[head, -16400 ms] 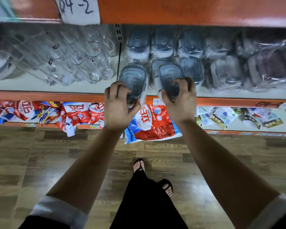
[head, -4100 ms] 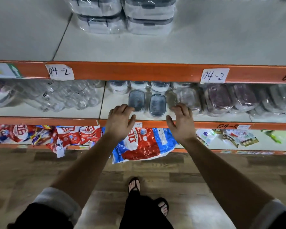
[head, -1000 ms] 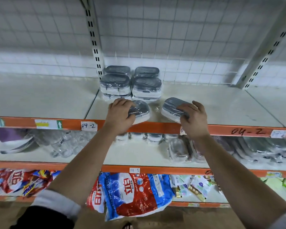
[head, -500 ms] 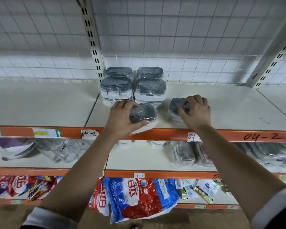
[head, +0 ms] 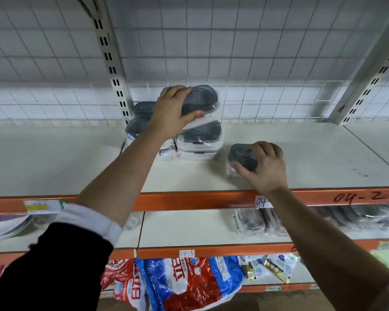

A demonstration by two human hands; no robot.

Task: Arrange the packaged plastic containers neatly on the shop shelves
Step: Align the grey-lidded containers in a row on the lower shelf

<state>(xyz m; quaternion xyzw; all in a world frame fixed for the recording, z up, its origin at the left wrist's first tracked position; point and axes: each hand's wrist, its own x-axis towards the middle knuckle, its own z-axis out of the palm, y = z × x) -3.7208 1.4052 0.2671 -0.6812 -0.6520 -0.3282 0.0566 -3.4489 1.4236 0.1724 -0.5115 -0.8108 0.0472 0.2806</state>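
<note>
Clear wrapped plastic containers with grey lids stand stacked (head: 200, 138) at the back of the upper white shelf (head: 312, 158). My left hand (head: 173, 111) grips one such container (head: 202, 99) and holds it above the right-hand stack. My right hand (head: 264, 167) grips another container (head: 241, 156), which sits on the shelf to the right of the stacks. The left stack (head: 139, 117) is partly hidden behind my left arm.
An orange shelf edge (head: 189, 200) with paper labels runs below the containers. The shelf underneath holds more wrapped containers (head: 249, 223). Red and blue bags (head: 184, 283) lie on the lowest shelf. A wire grid backs the shelves, and slotted uprights (head: 110, 59) stand left and right.
My left hand has lifted its container from the shelf front up over the right stack. My right hand has stayed on its container beside the stacks.
</note>
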